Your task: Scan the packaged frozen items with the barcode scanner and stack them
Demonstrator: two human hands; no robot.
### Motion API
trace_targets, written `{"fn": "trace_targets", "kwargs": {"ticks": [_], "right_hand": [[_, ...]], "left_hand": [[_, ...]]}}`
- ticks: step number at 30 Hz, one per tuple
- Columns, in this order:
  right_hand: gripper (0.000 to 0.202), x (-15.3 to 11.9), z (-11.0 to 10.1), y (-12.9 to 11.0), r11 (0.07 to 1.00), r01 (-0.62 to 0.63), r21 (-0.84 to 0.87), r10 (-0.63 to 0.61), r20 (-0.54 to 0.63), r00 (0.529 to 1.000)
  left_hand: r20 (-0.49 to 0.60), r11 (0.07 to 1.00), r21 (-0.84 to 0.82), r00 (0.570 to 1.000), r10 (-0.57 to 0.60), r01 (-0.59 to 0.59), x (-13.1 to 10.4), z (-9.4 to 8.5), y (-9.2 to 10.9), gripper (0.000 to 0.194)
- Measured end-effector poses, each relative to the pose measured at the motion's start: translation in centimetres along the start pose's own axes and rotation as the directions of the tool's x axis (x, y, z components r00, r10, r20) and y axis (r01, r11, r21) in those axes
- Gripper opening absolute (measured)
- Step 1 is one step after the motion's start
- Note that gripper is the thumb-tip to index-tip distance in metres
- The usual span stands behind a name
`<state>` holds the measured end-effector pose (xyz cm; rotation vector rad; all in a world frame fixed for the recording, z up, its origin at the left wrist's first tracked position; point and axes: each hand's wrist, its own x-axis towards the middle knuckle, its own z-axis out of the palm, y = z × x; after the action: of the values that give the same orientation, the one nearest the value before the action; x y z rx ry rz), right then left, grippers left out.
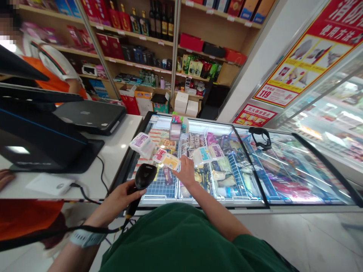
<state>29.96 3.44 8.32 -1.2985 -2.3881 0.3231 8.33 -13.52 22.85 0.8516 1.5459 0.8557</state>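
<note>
A black handheld scanner (145, 176) is gripped by my left hand (122, 196), its head tilted up over the freezer's near left part. My right hand (186, 172) holds the right end of a clear pack with a yellow label (170, 161), closed on its edge. Against that pack's left side lies one with a red label (159, 154). White packs with purple labels (141, 142) sit at the left on the freezer glass. To the right of my right hand are packs with blue (203, 154) and purple labels (217, 151).
The chest freezer (263, 206) runs to the right, with a black strap-like object (260, 138) on its lid. At the left, a counter (124, 141) bears a black terminal (42, 132) and a white device (49, 184). A person in an orange apron (42, 77) stands beyond it.
</note>
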Motion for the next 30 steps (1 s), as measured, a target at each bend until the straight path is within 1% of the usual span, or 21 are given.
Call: {"fn": "trace_targets", "kwargs": {"ticks": [3, 6, 8, 11, 15, 21, 27, 30], "right_hand": [[0.062, -0.7, -1.5, 0.2, 1.000, 0.017, 0.010, -0.016, -0.107, 0.994], [0.064, -1.1, -2.7, 0.1, 1.000, 0.013, 0.013, -0.011, -0.156, 0.988], [0.064, -1.4, -3.3, 0.1, 1.000, 0.001, 0.017, 0.002, -0.182, 0.983], [0.061, -1.8, -4.1, 0.0, 1.000, -0.019, 0.022, 0.023, -0.207, 0.978], [0.059, -2.2, -4.4, 0.1, 0.999, -0.032, 0.026, 0.037, -0.197, 0.980], [0.054, -2.5, -4.3, 0.2, 0.999, -0.026, 0.027, 0.032, -0.249, 0.968], [0.055, -2.4, -4.3, -0.1, 0.999, -0.023, 0.030, 0.030, -0.261, 0.965], [0.054, -2.5, -4.2, -0.1, 0.999, -0.029, 0.028, 0.036, -0.259, 0.965]], "left_hand": [[0.035, 0.998, 0.060, 0.999, 0.031, -0.033, 0.5, 1.6, 1.4, 0.055], [0.102, 0.994, 0.073, 0.992, 0.075, -0.082, 1.0, 3.4, 2.7, 0.052], [0.148, 0.990, 0.095, 0.985, 0.093, -0.107, 1.3, 4.3, 3.2, 0.049], [0.201, 0.983, 0.139, 0.975, 0.090, -0.119, 1.7, 5.1, 3.4, 0.045], [0.198, 0.976, 0.180, 0.977, 0.084, -0.120, 1.8, 5.4, 3.2, 0.045], [0.207, 0.974, 0.199, 0.976, 0.065, -0.107, 1.7, 5.6, 3.6, 0.046], [0.230, 0.977, 0.146, 0.966, 0.120, -0.156, 2.0, 5.4, 3.3, 0.041], [0.241, 0.972, 0.161, 0.962, 0.129, -0.171, 2.1, 5.2, 2.9, 0.037]]}}
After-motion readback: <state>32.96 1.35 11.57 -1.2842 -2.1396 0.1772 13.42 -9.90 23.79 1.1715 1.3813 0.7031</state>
